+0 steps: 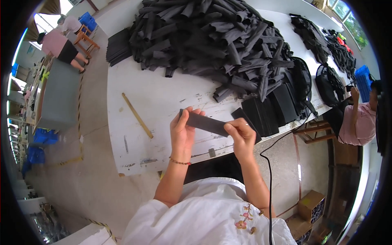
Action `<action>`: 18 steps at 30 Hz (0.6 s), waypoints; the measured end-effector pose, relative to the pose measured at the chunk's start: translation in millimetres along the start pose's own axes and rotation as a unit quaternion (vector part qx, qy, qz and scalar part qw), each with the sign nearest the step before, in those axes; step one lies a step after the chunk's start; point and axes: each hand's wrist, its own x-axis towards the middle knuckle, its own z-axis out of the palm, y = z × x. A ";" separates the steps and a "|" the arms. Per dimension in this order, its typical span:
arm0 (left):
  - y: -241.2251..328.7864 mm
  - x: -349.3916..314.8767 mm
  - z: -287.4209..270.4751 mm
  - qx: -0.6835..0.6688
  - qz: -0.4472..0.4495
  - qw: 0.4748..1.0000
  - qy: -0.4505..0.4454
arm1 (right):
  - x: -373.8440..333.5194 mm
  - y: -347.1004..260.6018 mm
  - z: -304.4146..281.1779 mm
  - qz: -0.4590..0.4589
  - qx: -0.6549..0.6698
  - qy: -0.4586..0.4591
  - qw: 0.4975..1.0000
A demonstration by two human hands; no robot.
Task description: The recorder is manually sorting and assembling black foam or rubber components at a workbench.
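Between my two hands, above the near part of the white table (134,79), a flat black fabric strip (207,123) is held stretched out. My left hand (185,124) pinches its left end, thumb on top. At the right end, my right hand (241,134) grips it between thumb and fingers. A large heap of dark grey fabric tubes (196,41) covers the far part of the table. Just right of my right hand lie stacks of flat black pieces (261,116), partly hidden by it.
A wooden stick (136,115) lies on the table's left. Another flat black stack (118,47) sits at the far left. A black fan (301,81) stands on the right, and a black cable (267,163) hangs beside my right arm. A person (359,118) sits at the right.
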 end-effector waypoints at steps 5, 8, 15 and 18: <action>-1.1 8.4 -45.6 0.220 0.115 0.956 0.154 | -12.2 41.4 5.1 0.088 -0.230 -0.009 0.969; 9.9 24.3 -22.7 0.309 0.269 0.905 0.112 | -26.3 43.5 5.4 -0.018 -0.444 -0.039 0.895; -41.5 49.5 70.0 0.395 0.119 0.904 -0.114 | -4.2 24.4 -39.8 -0.075 -0.597 0.070 0.795; -76.5 63.0 113.5 0.473 0.303 0.783 -0.268 | -5.1 48.8 -55.3 -0.100 -0.725 -0.023 0.681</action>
